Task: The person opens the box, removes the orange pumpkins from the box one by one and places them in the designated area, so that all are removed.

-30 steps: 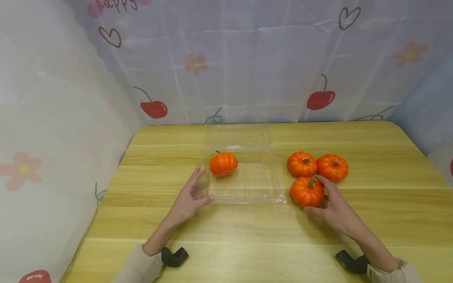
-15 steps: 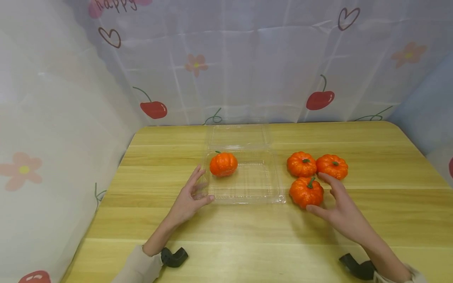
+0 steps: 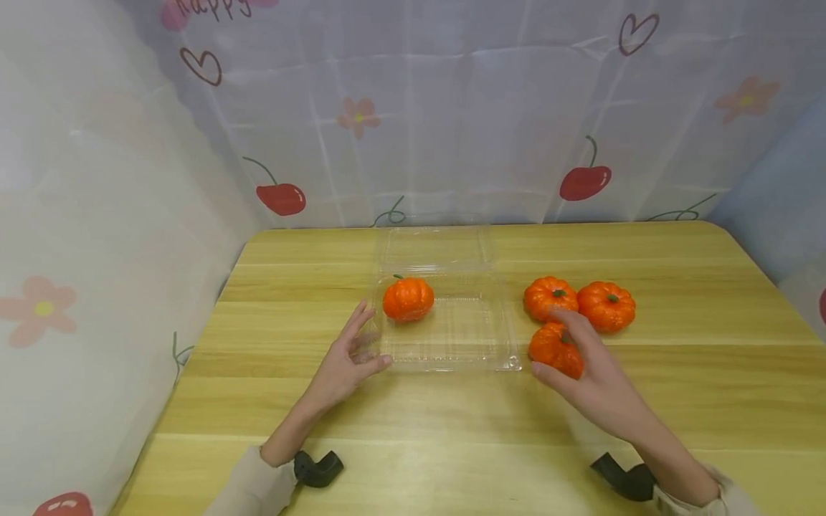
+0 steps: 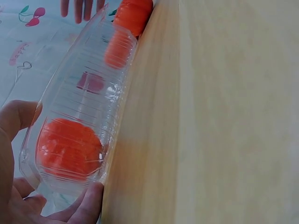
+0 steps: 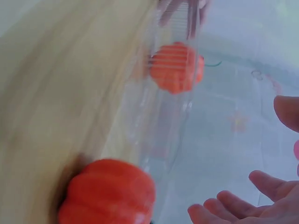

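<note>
My left hand (image 3: pixel 340 370) holds the left front corner of a clear plastic clamshell container (image 3: pixel 471 364), whose lid is folded back. In the left wrist view the thumb (image 4: pixel 21 114) lies at the rim and the fingertips are low at the end wall. One small orange pumpkin (image 3: pixel 408 299) with a green stem sits inside, to the left. My right hand (image 3: pixel 603 383) is spread above the nearest loose pumpkin (image 3: pixel 555 350), partly covering it. In the right wrist view its fingers (image 5: pixel 233 205) are apart from the pumpkin below (image 5: pixel 112 193).
Behind the nearest pumpkin, two more pumpkins, one on the left (image 3: pixel 547 299) and one on the right (image 3: pixel 606 306), stand side by side. The wooden table (image 3: pixel 452 459) reaches back to a printed curtain (image 3: pixel 439 129). A black curved piece (image 3: pixel 317 469) is at each wrist.
My right hand first draws back right from the nearest pumpkin, then moves left over it. That pumpkin stays in place. The left hand, container and pumpkin in it are unmoved.
</note>
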Available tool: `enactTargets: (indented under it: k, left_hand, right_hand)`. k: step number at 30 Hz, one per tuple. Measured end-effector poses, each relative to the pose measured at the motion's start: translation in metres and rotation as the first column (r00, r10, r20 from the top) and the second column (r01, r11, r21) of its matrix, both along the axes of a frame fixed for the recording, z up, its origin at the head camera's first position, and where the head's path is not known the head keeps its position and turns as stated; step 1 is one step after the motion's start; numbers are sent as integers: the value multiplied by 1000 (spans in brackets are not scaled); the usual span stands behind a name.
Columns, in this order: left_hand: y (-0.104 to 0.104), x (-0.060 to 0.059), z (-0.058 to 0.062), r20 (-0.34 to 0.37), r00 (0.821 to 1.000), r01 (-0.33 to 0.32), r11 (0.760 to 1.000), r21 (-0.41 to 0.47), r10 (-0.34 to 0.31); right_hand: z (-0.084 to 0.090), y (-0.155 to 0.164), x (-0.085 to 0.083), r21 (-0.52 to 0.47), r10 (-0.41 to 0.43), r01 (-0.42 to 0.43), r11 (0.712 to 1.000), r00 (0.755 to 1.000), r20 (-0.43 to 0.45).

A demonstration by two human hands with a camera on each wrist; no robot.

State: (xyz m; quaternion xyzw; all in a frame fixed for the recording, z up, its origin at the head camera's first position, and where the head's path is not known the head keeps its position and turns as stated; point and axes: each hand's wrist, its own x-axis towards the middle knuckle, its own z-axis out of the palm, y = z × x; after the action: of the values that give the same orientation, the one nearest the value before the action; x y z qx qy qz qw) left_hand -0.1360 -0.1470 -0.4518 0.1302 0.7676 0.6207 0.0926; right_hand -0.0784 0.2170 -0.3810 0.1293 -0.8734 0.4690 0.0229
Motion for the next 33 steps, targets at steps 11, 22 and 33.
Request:
enactTargets:
  k: [11, 22, 33]
  left_hand:
    - [1, 0, 2, -14, 1000, 7, 1000, -12, -8]
    - [1, 0, 0, -4, 1000, -7, 1000, -18, 7]
    - [1, 0, 1, -1, 1000, -3, 1000, -6, 3]
  right_hand:
    - [-3, -41, -22, -146, 170, -167, 975, 985, 8]
    - [-3, -87, -58, -158, 219, -208, 965, 974, 55]
    - [-6, -130, -83, 5, 164, -164, 986, 986, 17]
